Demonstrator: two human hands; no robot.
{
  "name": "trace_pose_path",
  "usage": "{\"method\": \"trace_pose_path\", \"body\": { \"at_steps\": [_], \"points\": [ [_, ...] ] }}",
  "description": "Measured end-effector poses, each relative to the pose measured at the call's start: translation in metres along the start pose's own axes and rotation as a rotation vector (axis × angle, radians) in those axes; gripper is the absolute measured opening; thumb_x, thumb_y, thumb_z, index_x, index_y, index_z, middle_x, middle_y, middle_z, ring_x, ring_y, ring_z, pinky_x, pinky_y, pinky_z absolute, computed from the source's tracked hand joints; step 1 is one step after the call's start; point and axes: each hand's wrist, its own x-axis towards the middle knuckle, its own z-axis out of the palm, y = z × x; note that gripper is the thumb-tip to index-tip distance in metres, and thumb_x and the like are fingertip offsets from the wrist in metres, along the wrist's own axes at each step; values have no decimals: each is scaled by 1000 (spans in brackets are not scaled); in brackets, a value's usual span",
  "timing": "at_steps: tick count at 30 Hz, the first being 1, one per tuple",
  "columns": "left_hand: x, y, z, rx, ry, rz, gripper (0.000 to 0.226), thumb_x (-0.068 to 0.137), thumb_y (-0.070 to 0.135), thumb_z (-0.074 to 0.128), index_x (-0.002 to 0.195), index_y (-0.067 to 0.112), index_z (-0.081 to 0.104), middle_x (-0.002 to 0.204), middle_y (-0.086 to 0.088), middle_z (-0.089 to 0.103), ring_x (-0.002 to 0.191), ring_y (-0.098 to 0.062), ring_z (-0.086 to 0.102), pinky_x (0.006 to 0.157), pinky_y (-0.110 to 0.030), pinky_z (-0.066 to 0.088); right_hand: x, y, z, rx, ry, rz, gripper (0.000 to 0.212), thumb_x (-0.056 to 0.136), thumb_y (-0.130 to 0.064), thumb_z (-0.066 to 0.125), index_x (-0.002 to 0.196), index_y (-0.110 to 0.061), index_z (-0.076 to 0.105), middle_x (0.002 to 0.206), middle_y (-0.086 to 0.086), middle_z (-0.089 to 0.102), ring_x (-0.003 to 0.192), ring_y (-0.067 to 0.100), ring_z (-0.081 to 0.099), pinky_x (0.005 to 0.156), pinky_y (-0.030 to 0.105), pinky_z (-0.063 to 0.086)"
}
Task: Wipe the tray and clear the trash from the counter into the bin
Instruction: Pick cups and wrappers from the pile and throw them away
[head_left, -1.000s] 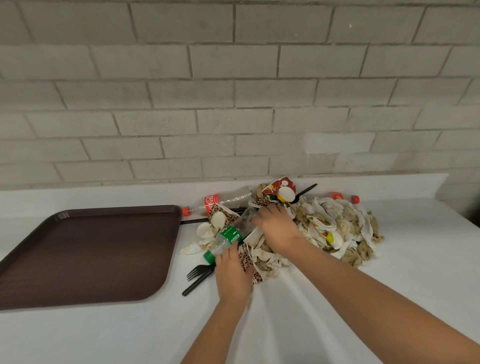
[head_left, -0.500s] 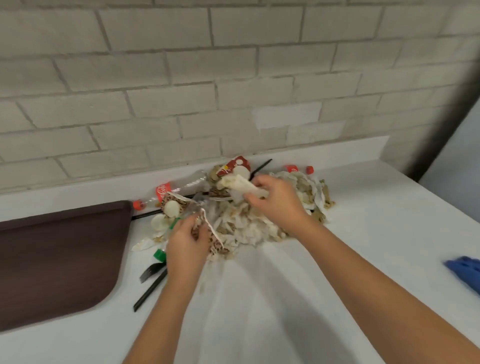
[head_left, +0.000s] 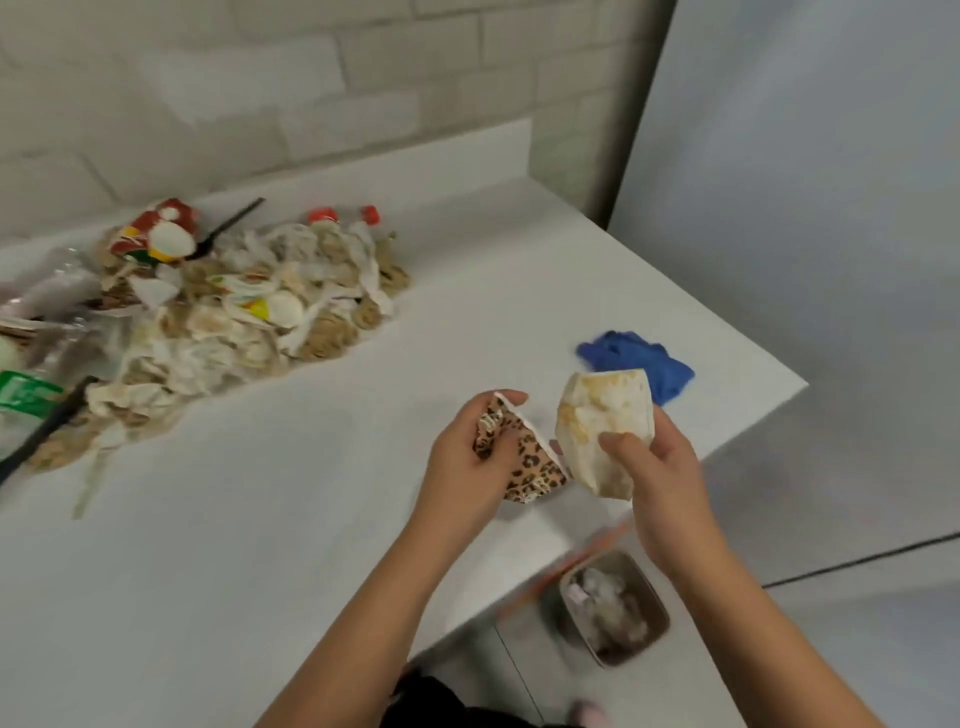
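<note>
Trash: one piece per hand

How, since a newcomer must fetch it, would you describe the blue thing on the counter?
Find the white counter and its right-hand corner, away from the trash pile by the brick wall. Just beyond the stained wrapper in the right hand lies a crumpled blue cloth, the only blue thing among white and tan litter.

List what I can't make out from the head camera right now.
Tray: not in the head view at all; wiped or not, unknown.
Bin: part hidden by the counter edge; contents blurred.
Green-labelled bottle: cut by the left edge, blurred.
Blue item: partly behind the stained paper in the right hand; cloth or glove unclear.
</note>
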Motion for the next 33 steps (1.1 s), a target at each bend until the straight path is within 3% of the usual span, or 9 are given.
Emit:
{"method": "trace_pose_path", "body": {
  "at_steps": [7,10,14,17,22,26,28,31,33],
  "points": [
    [-30,-25,139,88,-208,-18,30,91,10,54,97,37,64,90,14,70,87,-1,66,77,-19,53,-21,26,-142,11,64,96,31,69,-11,56,98,-19,64,84,-5,73,77,10,68,65,20,54],
    [-37,-65,179,247,-242,3,26,87,9,56,103,28,63,97,16,67,92,1,62,83,-12,47,-23,64,-181,-2,95,254,25,83,1,60,102,-16,64,84,-1,74,76,11,69,63,20,54],
    [-23,-158,217,402,-172,-275,25,86,6,55,107,18,63,98,6,67,95,-14,63,79,-15,43,-12,135,-203,-54,237,481,20,90,-1,53,104,-11,63,87,4,70,68,7,68,55,18,51],
    [0,-224,234,466,-149,-501,29,87,9,55,116,15,58,107,-5,66,101,-22,62,80,-24,46,2,192,-210,-114,286,620,24,90,-7,55,113,-9,61,92,3,67,80,14,65,60,25,49],
    [21,-291,254,468,-357,-684,56,77,16,67,129,14,48,124,-5,58,112,-22,57,91,-30,48,25,267,-216,-287,274,850,35,85,-14,60,120,-7,58,93,7,62,89,28,61,81,48,55],
    [13,-273,250,610,-387,-626,41,84,20,60,123,7,55,126,-11,59,116,-25,54,97,-34,45,38,286,-209,-387,135,948,48,82,-27,69,123,-5,52,100,7,59,96,30,60,84,43,53],
    [8,-241,241,558,-360,-569,33,87,12,58,119,2,59,115,-7,60,107,-19,55,89,-20,42,42,279,-201,-419,27,960,69,83,-33,70,137,-6,38,115,9,54,113,31,54,87,36,44],
    [2,-175,219,367,-310,-476,26,88,14,62,114,12,63,112,2,60,98,-8,56,78,-8,39,53,255,-189,-527,-57,821,86,82,-44,67,148,-13,21,143,12,43,128,30,46,100,37,39],
    [-3,-129,194,251,-318,-438,20,90,15,60,109,22,64,110,3,65,98,-8,61,81,-7,43,55,222,-181,-589,-117,672,76,82,-43,68,144,-18,32,132,3,52,123,25,52,98,36,43]
  ]
}}
